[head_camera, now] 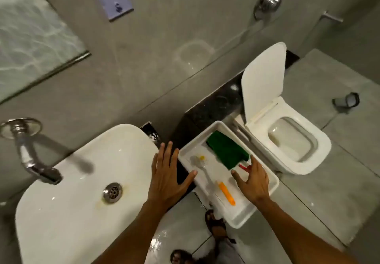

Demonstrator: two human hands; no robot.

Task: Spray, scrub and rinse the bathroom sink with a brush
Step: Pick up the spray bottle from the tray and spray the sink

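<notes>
Nearest the viewer, two bare forearms reach forward over a wet tiled floor (181,231), with sandalled feet (216,224) below them. The left hand (166,173) is spread flat with all fingers apart, hovering over the gap between the sink's right edge and the white tray (265,191); its thumb tip lies at the tray's left rim, though whether it touches cannot be told. The right hand (251,179) is open with fingers curled loosely, over the tray's right side, gripping nothing. In the tray lie a brush (202,171) with a pale handle toward the left edge, an orange-handled tool (227,194) near the front, a green cloth (227,152) at the far end, and something red (244,167) just under the right fingertips. No spray bottle can be made out. The sink (86,181), left of the tray, looks dry and shows a yellowish stain by the drain (112,192); the tap (30,157) is not running. By these signs the work has barely begun: spraying, scrubbing and rinsing all remain. Farther off stands a toilet (287,138) with its lid raised.
</notes>
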